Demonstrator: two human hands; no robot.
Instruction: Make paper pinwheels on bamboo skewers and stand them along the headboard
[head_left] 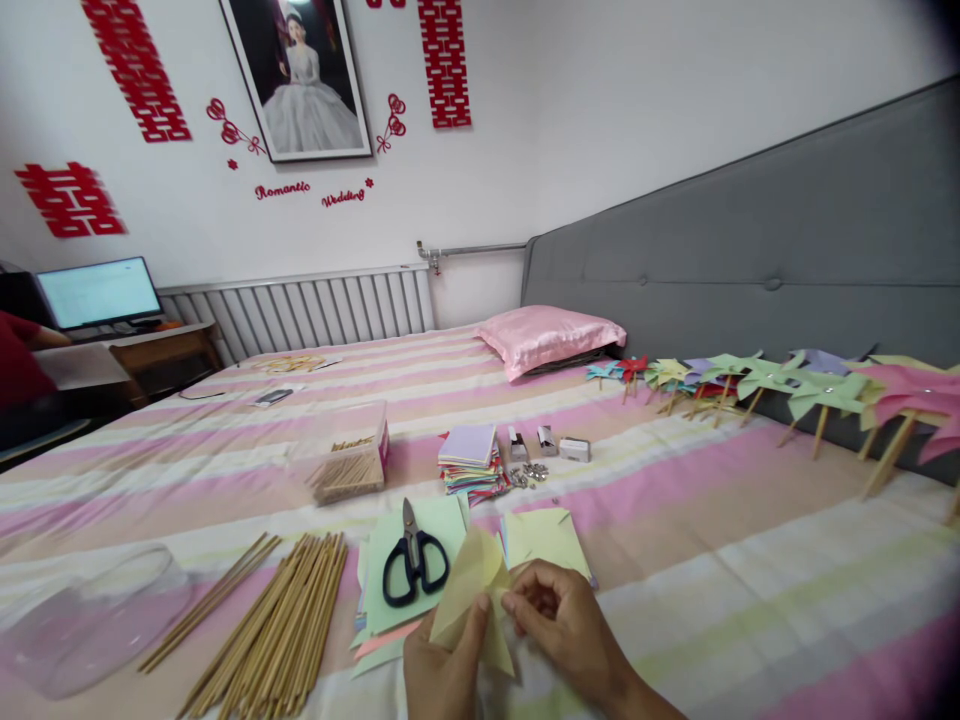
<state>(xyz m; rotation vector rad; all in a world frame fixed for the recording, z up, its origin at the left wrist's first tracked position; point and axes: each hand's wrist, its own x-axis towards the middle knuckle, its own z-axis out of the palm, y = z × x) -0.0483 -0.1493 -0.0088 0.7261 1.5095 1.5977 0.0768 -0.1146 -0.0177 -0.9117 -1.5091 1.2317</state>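
My left hand point(442, 668) grips a pale yellow paper sheet point(466, 590), thumb on top, with part of the sheet curling upward. On its right edge, the thumb and fingers of my right hand point(574, 630) pinch the same paper. Just behind lies a stack of yellow paper squares point(551, 545) with cuts showing at the corners. Black-handled scissors point(411, 568), blades pointing away, rest on larger green sheets point(381, 535) left of the paper. Farther back are a pile of small coloured squares point(469, 455) and loose metal pins point(529, 474).
Bundled wooden sticks point(289, 620) and a clear plastic container point(97, 620) lie at left. A clear box point(349, 465) holds shorter sticks. Small boxes point(575, 449) stand behind the pins. Finished paper pinwheels point(825, 392) line the grey headboard point(787, 240). A person's red sleeve point(22, 345) shows far left.
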